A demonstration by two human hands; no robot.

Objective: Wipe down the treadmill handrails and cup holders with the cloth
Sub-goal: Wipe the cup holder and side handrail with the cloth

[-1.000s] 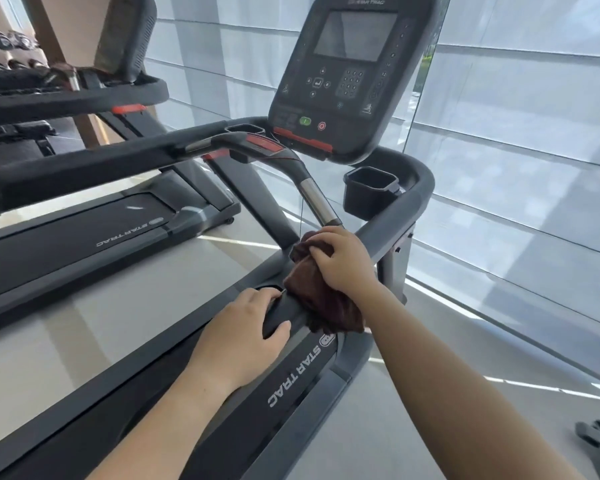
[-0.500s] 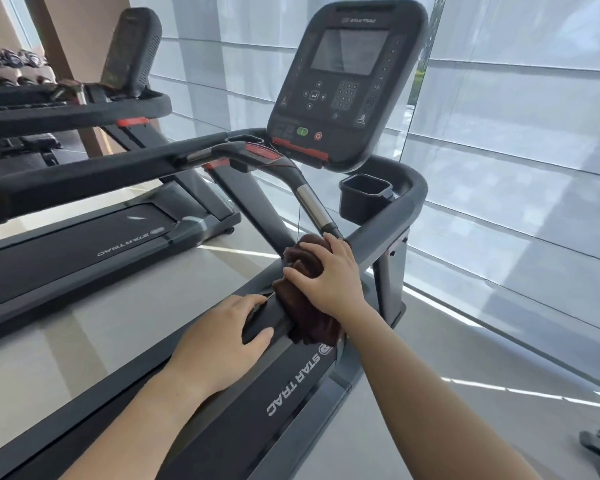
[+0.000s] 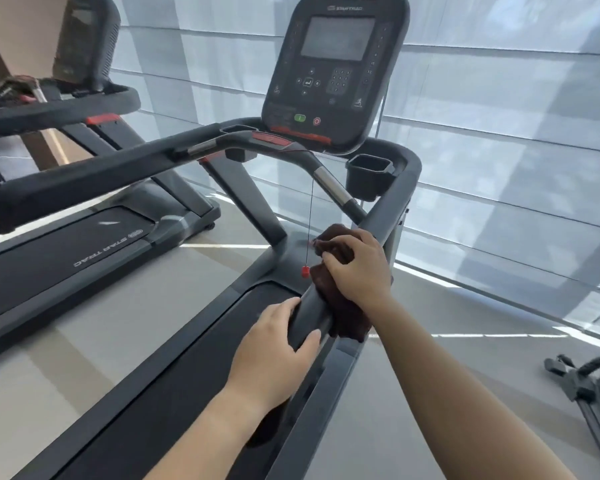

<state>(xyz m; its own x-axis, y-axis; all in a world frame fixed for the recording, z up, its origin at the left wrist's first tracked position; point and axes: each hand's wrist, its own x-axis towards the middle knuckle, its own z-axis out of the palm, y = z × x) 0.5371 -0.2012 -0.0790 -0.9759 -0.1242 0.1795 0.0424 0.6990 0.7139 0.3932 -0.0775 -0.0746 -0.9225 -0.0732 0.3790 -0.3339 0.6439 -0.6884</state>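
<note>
brown cloth (image 3: pixel 336 268) bunched under the right hand (image 3: pixel 359 268), fingers curled over it and pressing it around the right handrail (image 3: pixel 383 220) — a wrapped grasp, cloth between palm and rail. tail of the cloth hangs off the rail's outer side, below the wrist.

left hand (image 3: pixel 274 348) just behind it, nearer the body, clasped bare on the rail's end (image 3: pixel 309 317); thumb over the top, fingers around the inner side. bracing, by the look of it, not wiping.

rail's long axis runs from that end up and away toward the console (image 3: pixel 336 74), bending left at the top corner. so the unwiped length lies ahead of the right hand, up the slope — the stroke should follow that line, hand sliding forward along the bar rather than across it.

right cup holder (image 3: pixel 368 178) sits near the top of this rail, on its inner side; right hand is the nearer one to it. left cup holder (image 3: pixel 239 129) and the left handrail (image 3: pixel 94 181) are well apart, across the belt (image 3: pixel 160 393).

red safety clip (image 3: pixel 305 271) dangles on its cord just beside the cloth, inner side — likely to snag if the wipe swings inward.
</note>
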